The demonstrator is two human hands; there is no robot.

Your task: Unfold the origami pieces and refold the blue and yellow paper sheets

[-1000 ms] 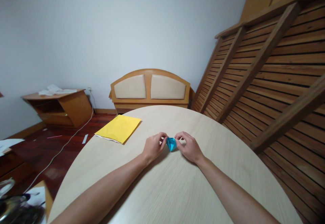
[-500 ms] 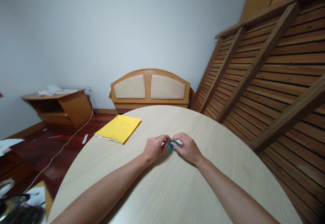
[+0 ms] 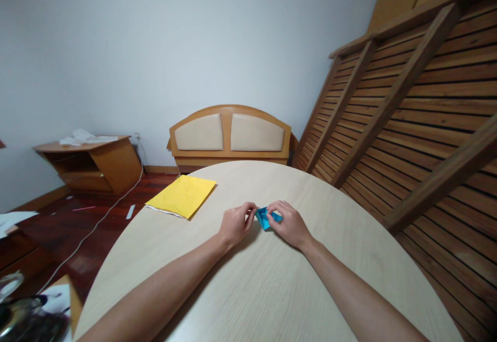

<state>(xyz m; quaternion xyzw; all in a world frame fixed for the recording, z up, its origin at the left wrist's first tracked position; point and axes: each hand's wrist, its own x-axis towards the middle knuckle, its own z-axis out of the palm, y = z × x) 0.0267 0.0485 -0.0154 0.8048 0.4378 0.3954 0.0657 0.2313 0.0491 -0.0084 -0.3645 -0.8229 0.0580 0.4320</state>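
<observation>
Between my two hands, low over the round table (image 3: 248,290), is a small piece of folded blue paper (image 3: 263,219), spread so that its inner faces show. My left hand (image 3: 237,223) pinches its left corner between thumb and fingers. On the other side, my right hand (image 3: 289,223) grips the right part, with thumb and fingertips curled round an edge. The fingers cover some of the paper's right half. A stack of yellow paper sheets (image 3: 182,196) lies apart from both hands, at the table's far left.
A wooden slatted frame (image 3: 411,124) leans close along the table's right side. Behind the table stands a padded headboard (image 3: 230,131). To the left are a low wooden cabinet (image 3: 112,166) and a white cable (image 3: 112,207) on the dark floor.
The blue paper has opened wider and shows more of its inside. My hands have drawn slightly apart, each still holding a side. The yellow stack has stayed in place.
</observation>
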